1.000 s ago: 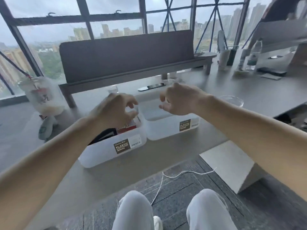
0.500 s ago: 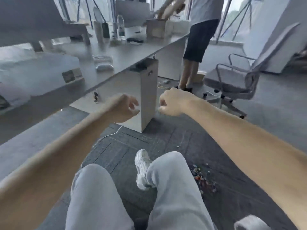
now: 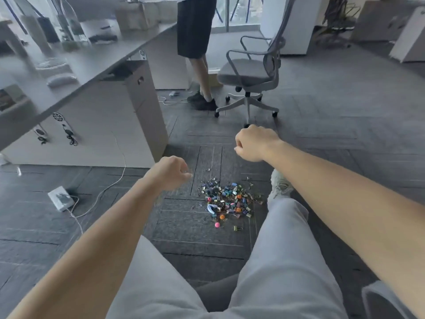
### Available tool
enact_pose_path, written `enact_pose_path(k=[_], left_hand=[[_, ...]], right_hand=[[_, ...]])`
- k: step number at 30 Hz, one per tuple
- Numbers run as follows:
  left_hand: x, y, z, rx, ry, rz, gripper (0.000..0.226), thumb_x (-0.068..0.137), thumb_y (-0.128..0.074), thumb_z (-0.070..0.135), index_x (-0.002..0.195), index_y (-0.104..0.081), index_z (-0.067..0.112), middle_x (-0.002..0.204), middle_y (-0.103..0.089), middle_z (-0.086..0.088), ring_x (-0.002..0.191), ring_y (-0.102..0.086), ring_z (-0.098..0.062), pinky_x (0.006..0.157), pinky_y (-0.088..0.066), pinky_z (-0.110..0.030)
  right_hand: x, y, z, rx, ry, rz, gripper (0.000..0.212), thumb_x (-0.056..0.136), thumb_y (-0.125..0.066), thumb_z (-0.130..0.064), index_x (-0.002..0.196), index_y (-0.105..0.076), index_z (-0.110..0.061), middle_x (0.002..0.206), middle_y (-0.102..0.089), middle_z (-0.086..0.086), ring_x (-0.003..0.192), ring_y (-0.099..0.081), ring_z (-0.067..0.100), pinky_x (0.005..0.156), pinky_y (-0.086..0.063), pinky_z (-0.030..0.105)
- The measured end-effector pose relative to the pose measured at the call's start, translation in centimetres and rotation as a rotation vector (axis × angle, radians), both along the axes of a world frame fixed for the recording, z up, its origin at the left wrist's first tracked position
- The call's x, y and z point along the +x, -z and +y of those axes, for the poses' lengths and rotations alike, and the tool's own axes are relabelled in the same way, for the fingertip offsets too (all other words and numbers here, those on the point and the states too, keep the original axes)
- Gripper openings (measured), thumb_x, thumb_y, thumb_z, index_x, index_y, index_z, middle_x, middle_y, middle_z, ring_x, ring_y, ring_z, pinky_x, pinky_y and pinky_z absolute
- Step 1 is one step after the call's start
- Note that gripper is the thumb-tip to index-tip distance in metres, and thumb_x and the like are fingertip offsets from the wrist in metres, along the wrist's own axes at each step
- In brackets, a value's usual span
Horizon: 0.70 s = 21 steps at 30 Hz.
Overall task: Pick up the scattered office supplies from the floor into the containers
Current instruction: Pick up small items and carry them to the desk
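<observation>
Colourful office supplies (image 3: 227,200) lie heaped on the floor (image 3: 333,125); near them my left grip (image 3: 171,172) and right grip (image 3: 254,143) are curled together, empty.

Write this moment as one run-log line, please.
left hand: curled, nothing seen held | right hand: curled, nothing seen held | supplies: heaped on floor, untouched | containers: out of view
</observation>
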<state>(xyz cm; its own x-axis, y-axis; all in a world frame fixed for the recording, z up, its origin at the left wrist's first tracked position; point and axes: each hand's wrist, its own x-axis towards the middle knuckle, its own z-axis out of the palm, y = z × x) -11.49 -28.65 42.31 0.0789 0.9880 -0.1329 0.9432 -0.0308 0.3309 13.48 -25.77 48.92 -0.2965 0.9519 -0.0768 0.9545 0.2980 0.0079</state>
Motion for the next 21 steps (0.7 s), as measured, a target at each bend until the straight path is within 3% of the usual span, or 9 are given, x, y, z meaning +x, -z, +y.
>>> enact_pose_path(k=[9, 12, 17, 21], left_hand=[[3.1, 3.5, -0.4, -0.078, -0.016, 0.004, 0.037, 0.092, -0.062, 0.036, 0.124, -0.063, 0.017, 0.115, -0.067, -0.004, 0.093, -0.065, -0.021, 0.089, -0.055, -0.038], [3.2, 6.6, 0.3, -0.034, -0.074, -0.041, 0.028, 0.092, -0.057, 0.037, 0.113, -0.066, 0.021, 0.102, -0.07, -0.003, 0.085, -0.066, -0.022, 0.081, -0.058, -0.04], [3.7, 12.7, 3.6, -0.095, -0.148, -0.217, 0.023, 0.091, -0.059, 0.034, 0.086, -0.073, 0.017, 0.075, -0.071, 0.003, 0.066, -0.066, -0.016, 0.069, -0.059, -0.038], [4.5, 16.5, 7.0, -0.247, -0.172, -0.234, 0.025, 0.091, -0.058, 0.032, 0.08, -0.072, 0.016, 0.068, -0.067, 0.006, 0.064, -0.065, -0.019, 0.067, -0.055, -0.036]], right_hand=[[4.5, 6.9, -0.4, -0.154, 0.093, 0.174, 0.015, 0.098, -0.053, -0.024, 0.097, -0.068, -0.019, 0.101, -0.066, 0.007, 0.082, -0.059, 0.027, 0.07, -0.045, 0.035], [4.5, 9.3, 1.0, -0.218, 0.119, 0.178, 0.014, 0.097, -0.055, -0.029, 0.093, -0.065, -0.021, 0.098, -0.065, 0.006, 0.083, -0.06, 0.027, 0.07, -0.045, 0.034], [4.2, 14.2, 4.9, -0.283, 0.168, 0.17, 0.016, 0.098, -0.053, -0.033, 0.103, -0.065, -0.025, 0.095, -0.062, 0.001, 0.085, -0.056, 0.025, 0.071, -0.04, 0.032], [4.0, 18.7, 8.7, -0.41, 0.287, 0.456, 0.017, 0.096, -0.057, -0.03, 0.104, -0.069, -0.021, 0.103, -0.069, 0.001, 0.095, -0.062, 0.024, 0.08, -0.046, 0.032]])
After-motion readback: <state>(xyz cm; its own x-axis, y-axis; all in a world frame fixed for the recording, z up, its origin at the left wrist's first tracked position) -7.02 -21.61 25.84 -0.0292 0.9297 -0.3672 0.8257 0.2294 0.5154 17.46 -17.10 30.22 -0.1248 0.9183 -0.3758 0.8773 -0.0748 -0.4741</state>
